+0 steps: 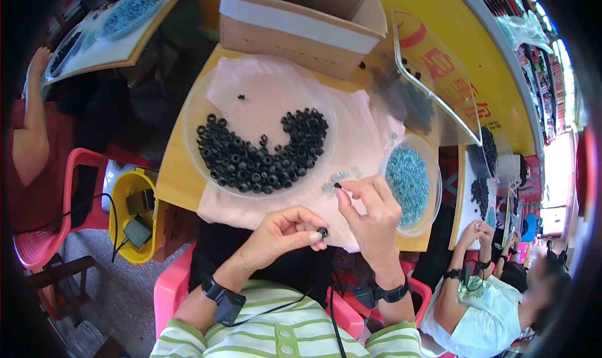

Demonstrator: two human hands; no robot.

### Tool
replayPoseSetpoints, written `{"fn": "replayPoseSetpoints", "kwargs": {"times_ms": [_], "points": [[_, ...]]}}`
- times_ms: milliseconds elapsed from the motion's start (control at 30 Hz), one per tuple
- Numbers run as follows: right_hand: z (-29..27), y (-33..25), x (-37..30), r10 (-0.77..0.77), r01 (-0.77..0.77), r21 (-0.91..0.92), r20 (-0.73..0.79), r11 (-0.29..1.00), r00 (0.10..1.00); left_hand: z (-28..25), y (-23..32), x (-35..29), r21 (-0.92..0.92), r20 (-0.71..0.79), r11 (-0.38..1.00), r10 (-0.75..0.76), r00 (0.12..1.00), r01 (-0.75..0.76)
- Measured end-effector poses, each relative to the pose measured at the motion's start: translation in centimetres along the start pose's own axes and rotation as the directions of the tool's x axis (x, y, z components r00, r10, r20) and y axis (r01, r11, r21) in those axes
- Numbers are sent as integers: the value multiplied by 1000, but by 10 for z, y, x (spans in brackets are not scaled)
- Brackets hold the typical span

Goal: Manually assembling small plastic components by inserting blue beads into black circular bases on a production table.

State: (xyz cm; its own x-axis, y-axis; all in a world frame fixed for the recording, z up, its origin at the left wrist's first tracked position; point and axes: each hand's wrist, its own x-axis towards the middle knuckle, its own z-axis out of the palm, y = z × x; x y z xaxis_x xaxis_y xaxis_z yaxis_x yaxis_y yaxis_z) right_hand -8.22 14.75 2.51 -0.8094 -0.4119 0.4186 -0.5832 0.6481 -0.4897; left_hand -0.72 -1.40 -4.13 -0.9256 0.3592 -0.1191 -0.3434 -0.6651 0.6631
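Note:
My left hand (285,232) pinches a small black ring (322,232) between thumb and forefinger, just in front of the table's near edge. My right hand (371,214) is beside it, fingertips holding a tiny dark piece (337,185) over a small scatter of silvery washers (338,179) on the pink cloth (351,126). A clear round tray (197,116) ahead of my left hand holds a curved heap of black rings (257,154). A clear bowl (433,207) of blue-grey washers (407,182) sits right of my right hand.
An open cardboard box (301,22) stands at the table's far edge, a clear plastic lid (433,88) leaning beside it. A yellow bucket (128,217) and red chair (50,232) are on the left. Other people work at left and lower right.

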Motion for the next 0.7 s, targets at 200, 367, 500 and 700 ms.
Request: {"fn": "replayPoseSetpoints", "kwargs": {"times_ms": [200,367,500,700], "points": [[5,22,-59,-95,82,-259,-37,962,995,3,3,2,64,-56,997,50,997,-46],[-5,21,-63,111,-115,-78,-48,990,993,4,2,2,79,-75,995,64,995,-58],[-1,18,-57,137,-138,-20,-64,990,989,6,1,-1,77,-88,994,80,993,-74],[1,18,-57,166,-166,-41,4,985,986,12,-1,-1,67,-154,997,59,986,-50]]}}
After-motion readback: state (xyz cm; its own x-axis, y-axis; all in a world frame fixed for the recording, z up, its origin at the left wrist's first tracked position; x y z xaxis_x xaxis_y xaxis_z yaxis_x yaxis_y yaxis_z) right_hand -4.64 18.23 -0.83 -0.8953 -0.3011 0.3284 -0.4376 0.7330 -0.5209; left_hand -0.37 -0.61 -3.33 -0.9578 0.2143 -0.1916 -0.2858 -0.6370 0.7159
